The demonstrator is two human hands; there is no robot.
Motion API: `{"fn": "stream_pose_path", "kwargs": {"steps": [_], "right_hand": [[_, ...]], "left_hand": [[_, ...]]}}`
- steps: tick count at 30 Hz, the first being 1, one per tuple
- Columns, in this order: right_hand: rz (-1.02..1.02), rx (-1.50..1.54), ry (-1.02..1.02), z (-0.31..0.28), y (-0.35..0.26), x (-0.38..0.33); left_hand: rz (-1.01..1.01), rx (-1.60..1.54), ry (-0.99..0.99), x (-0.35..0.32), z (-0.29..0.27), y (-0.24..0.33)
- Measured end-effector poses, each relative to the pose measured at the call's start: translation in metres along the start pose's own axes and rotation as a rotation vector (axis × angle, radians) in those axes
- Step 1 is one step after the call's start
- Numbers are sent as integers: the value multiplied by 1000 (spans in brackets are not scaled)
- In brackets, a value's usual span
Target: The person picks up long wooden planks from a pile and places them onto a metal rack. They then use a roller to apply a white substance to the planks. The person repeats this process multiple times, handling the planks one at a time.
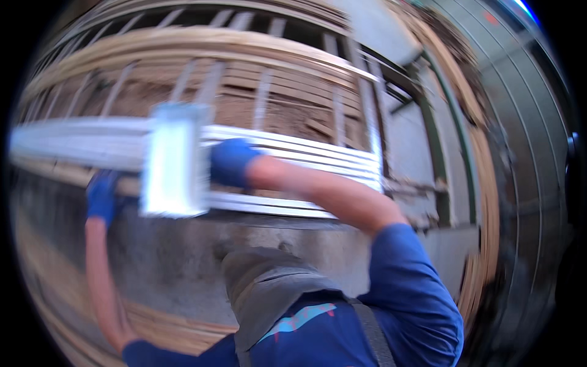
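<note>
Gripping | left hand [101, 197] and right hand [231, 161] clamped on white metal rails [287, 153] | grey bracket [174, 160] between

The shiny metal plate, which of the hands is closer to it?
Right. The right hand in its blue glove sits against the shiny metal plate's edge; the left hand grips the white slats slightly apart, lower left.

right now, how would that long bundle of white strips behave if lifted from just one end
The bundle looks long and thin, so it would likely sag or whip. Both gloved hands, left hand and right hand, are on it near the bracket, which suggests it is awkward. The separate strips might slide apart.
</note>
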State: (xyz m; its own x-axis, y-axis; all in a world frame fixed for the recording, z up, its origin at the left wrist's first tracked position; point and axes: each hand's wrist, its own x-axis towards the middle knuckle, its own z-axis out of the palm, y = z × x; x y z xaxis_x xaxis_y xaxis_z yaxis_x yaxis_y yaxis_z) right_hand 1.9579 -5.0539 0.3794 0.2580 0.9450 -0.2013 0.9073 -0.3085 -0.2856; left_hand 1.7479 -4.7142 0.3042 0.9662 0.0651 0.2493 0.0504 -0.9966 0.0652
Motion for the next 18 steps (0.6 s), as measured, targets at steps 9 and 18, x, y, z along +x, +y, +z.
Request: {"fn": "stream_pose_path", "kwargs": {"steps": [9,18], "right_hand": [[437,150,43,28,59,-214],[765,-190,97,34,169,-527]], "left_hand": [[-90,61,-170,-5,12,-10],[-89,112,-202,-3,22,-14]]}}
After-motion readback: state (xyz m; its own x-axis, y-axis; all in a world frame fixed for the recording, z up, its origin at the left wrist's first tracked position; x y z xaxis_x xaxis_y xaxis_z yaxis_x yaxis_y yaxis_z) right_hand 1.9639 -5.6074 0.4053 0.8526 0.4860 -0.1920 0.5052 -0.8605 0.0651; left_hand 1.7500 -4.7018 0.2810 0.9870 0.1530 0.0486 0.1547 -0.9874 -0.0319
